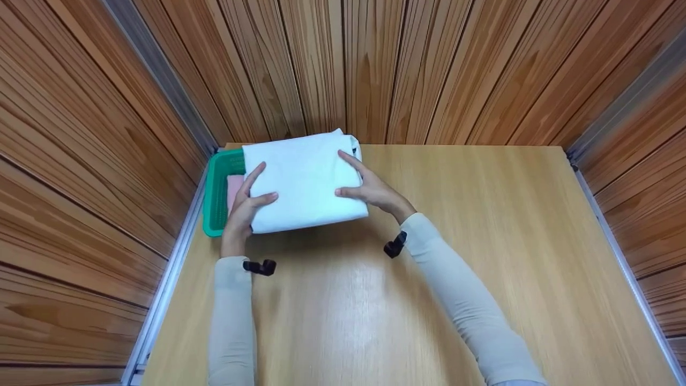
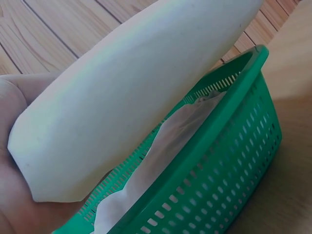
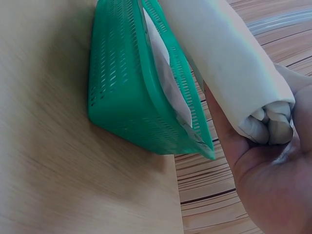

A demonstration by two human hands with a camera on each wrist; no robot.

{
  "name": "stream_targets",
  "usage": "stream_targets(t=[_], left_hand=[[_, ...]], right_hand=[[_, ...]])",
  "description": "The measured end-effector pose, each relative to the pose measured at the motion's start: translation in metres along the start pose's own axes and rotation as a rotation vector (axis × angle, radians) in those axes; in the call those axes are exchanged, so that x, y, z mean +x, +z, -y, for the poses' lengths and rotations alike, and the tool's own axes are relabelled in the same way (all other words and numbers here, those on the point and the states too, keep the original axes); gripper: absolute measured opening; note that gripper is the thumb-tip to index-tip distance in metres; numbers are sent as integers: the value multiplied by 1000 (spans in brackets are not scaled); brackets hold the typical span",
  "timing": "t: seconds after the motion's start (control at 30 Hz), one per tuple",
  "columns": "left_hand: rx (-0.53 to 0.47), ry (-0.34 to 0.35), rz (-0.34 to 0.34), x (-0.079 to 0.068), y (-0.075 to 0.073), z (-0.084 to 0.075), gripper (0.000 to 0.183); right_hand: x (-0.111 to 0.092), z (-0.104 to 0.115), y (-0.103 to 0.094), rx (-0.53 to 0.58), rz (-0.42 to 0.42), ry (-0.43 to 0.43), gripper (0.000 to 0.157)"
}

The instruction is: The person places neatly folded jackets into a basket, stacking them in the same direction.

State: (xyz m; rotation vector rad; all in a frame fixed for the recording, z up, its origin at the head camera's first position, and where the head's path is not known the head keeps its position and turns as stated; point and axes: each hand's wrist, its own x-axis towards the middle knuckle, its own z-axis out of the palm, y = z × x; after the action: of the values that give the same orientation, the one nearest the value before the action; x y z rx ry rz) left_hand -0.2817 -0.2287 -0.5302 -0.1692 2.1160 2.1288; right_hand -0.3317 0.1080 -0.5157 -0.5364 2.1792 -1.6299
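A folded white cloth (image 1: 305, 179) is held between both hands, over the green plastic basket (image 1: 213, 198) at the back left of the table. My left hand (image 1: 244, 212) grips its left end, thumb on top. At the right end, my right hand (image 1: 378, 188) holds it with the thumb and a finger spread over the upper face. The right wrist view shows the rolled layers at the end of the white cloth (image 3: 268, 122), above the basket rim. Inside the basket lies pale pinkish fabric (image 2: 170, 131), partly hidden by the white cloth.
The wooden table (image 1: 482, 241) extends to the right and front. Wood-panelled walls (image 1: 370, 69) rise behind it and on both sides, with metal rails (image 1: 171, 262) along the table's side edges. Each sleeve carries a small black wrist camera (image 1: 395, 245).
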Motion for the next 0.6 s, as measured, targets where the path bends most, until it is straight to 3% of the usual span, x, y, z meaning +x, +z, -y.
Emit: stream_targets(t=[0.37,0.6], left_hand=[[0,85,-8,0,-10,-2,79],[24,79,-16,2,-16,-9,79]], right_hand=[[7,2,10,39,-14,13,86],[11,7,12,62,-37,41,79]])
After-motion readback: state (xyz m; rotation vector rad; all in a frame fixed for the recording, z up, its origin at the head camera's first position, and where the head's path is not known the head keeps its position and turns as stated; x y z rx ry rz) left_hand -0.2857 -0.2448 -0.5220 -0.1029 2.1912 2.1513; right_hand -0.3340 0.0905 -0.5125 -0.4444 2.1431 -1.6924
